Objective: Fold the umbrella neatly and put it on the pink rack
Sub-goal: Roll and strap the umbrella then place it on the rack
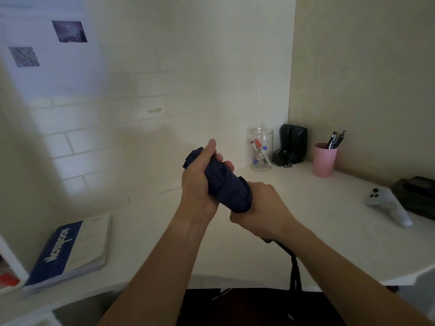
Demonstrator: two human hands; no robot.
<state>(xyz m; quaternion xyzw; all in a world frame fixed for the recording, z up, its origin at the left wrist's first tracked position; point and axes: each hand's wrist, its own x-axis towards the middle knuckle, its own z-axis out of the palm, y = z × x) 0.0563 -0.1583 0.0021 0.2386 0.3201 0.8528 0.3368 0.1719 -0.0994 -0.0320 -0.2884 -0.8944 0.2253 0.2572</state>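
Both hands clamp the navy umbrella (227, 187): left hand (200, 175) wraps canopy, right hand (261, 208) grips handle end; next, strap fastening.

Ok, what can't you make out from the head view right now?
- Pink rack: outside the frame.
- Umbrella handle: hidden inside the right hand.
- Umbrella tip end: covered by the left hand.
- Strap fastening: hidden behind fabric folds.
- Red item, far left: cut off by the edge.
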